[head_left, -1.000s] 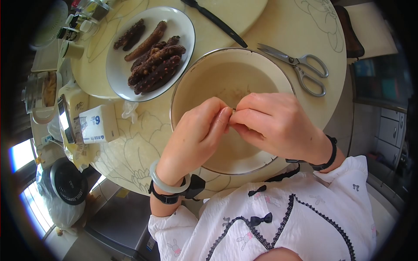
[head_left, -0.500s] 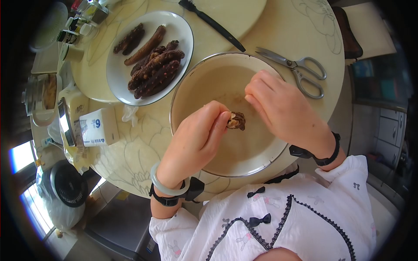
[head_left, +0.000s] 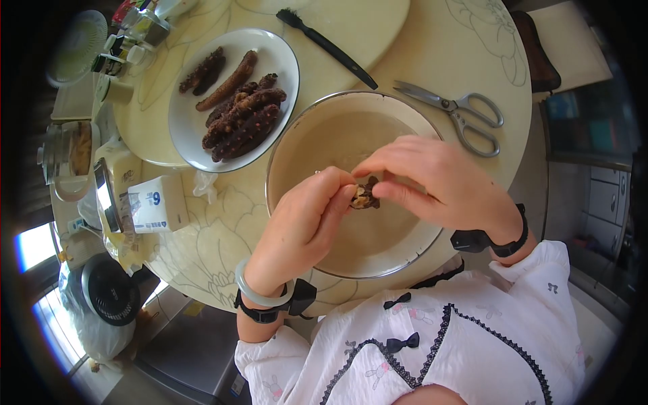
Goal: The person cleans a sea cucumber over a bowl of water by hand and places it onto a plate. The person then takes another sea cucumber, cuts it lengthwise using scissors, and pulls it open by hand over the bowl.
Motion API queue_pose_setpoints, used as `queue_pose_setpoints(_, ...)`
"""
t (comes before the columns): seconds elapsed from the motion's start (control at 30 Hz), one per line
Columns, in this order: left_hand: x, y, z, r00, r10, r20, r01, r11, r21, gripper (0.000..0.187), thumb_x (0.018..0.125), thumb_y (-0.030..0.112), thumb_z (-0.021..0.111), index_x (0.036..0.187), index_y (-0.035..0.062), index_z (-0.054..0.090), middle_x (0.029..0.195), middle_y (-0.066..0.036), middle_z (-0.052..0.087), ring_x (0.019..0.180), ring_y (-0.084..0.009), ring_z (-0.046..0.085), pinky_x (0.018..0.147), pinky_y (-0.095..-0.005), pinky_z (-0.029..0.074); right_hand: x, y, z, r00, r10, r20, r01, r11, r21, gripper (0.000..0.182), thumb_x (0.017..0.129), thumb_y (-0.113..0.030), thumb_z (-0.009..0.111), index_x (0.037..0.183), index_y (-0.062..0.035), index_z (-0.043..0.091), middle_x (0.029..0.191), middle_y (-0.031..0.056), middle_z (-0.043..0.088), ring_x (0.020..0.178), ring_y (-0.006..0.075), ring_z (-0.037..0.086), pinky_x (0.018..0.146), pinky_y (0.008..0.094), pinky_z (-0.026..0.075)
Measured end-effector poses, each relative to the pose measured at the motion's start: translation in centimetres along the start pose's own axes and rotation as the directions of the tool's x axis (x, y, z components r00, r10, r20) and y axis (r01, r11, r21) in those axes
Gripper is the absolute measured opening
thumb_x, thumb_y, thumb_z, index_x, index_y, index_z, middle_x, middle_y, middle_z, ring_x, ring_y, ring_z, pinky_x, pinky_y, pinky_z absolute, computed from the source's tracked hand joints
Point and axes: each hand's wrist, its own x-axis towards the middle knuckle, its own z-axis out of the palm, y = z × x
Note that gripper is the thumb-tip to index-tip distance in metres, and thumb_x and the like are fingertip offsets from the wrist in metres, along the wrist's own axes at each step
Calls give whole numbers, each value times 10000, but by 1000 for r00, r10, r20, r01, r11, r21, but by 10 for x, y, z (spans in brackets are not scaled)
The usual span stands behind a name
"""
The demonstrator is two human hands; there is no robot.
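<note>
Evidently the piece being worked on is the small dark, crumpled lump (head_left: 368, 197), held above the wide enamel basin (head_left: 324, 125) near the middle of the view. The left hand (head_left: 304, 219) is closed, thumb and bent fingers pinching one end of it, with a paler, yellowish patch showing beside the thumb tip. The right hand (head_left: 432, 183) comes in from the other side, partly open: its thumb and forefinger are parted over the lump (whether either tip presses on it, I cannot tell).

Below both hands, the basin holds cloudy, brownish liquid, and its dark rim looks chipped in places. Just beside it, toward the upper left, a white oval plate (head_left: 187, 137) carries several dark, knobbly sea cucumbers (head_left: 246, 116), most of them bunched together and a few set apart. A black brush (head_left: 331, 48) lies slanting beyond the basin, its bristled end pointing away, and gray-handled scissors (head_left: 451, 108) rest to the right, blades toward the brush. All of these stand on the cream counter (head_left: 496, 77) with its line-drawn flowers. At the left, a white packet (head_left: 156, 204) sits near a crumpled clear scrap (head_left: 205, 186).
</note>
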Motion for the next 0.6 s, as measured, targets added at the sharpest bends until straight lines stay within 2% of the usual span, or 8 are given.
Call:
queue_pose_setpoints(0.07, 0, -3, 0, 998, 60, -15, -60, 998, -29, 66, 994, 50, 539, 1020, 7, 582, 808, -138, 575, 737, -308, 559, 671, -375, 450, 0, -1, 1, 996, -92, 18, 89, 987, 131, 194, 914, -117, 675, 1081, -26, 635, 1054, 115, 679, 962, 298, 644, 820, 385, 507)
queue_pose_setpoints(0.1, 0, -2, -1, 998, 65, -17, -66, 997, -27, 66, 994, 50, 539, 1020, 7, 582, 808, -138, 575, 737, -308, 559, 671, -375, 450, 0, 1, 1, 995, -95, 15, 93, 988, 126, 194, 914, -117, 675, 1081, -26, 635, 1054, 115, 679, 962, 298, 644, 820, 385, 507)
queue_pose_setpoints(0.17, -2, 1, -3, 998, 58, -3, -58, 998, -9, 72, 985, 35, 543, 1029, 2, 588, 820, -141, 578, 749, -307, 559, 678, -377, 451, 1, 6, 0, 993, -64, 101, 49, 988, 144, 191, 918, -111, 670, 1073, -13, 617, 1021, 120, 678, 926, 302, 649, 797, 387, 513)
queue_pose_setpoints(0.2, -2, 1, -4, 998, 63, -7, -63, 998, -8, 72, 985, 35, 543, 1029, 2, 588, 820, -141, 578, 749, -307, 559, 678, -377, 451, 1, 4, -1, 993, -67, 101, 53, 989, 138, 191, 918, -111, 670, 1073, -13, 617, 1021, 120, 678, 926, 302, 649, 797, 387, 513)
queue_pose_setpoints(0.27, -1, 0, -4, 998, 56, 21, -55, 997, -60, 68, 987, 43, 547, 1020, 2, 589, 822, -137, 584, 755, -301, 563, 686, -376, 454, 1, 0, -2, 994, 19, 109, -49, 960, 276, 145, 941, -133, 630, 1023, -20, 592, 921, 140, 653, 859, 317, 632, 756, 402, 498)
queue_pose_setpoints(0.4, -2, -2, -2, 999, 44, 4, -44, 996, -79, 72, 995, 58, 549, 1018, 4, 590, 826, -133, 590, 763, -290, 571, 696, -373, 459, -1, -5, 1, 990, 62, 129, -105, 927, 360, 143, 952, -118, 615, 1027, -17, 547, 899, 144, 644, 821, 327, 632, 729, 401, 493)
queue_pose_setpoints(0.47, -2, 1, -1, 1000, 14, -13, -15, 996, -89, 82, 1007, 69, 539, 1019, 3, 586, 830, -126, 598, 774, -292, 580, 704, -370, 465, -3, -5, 3, 990, 100, 99, -128, 933, 336, 150, 973, -50, 596, 1084, -12, 503, 889, 100, 613, 794, 216, 658, 721, 318, 504)
queue_pose_setpoints(0.6, -2, -4, 1, 999, -18, -46, 12, 992, -125, 110, 1008, 107, 568, 1031, 1, 586, 821, -108, 591, 744, -249, 576, 682, -347, 465, -3, -8, 6, 996, 81, 34, -87, 934, 347, 164, 976, -12, 587, 1091, -19, 470, 877, 79, 585, 720, 168, 636, 664, 285, 496)
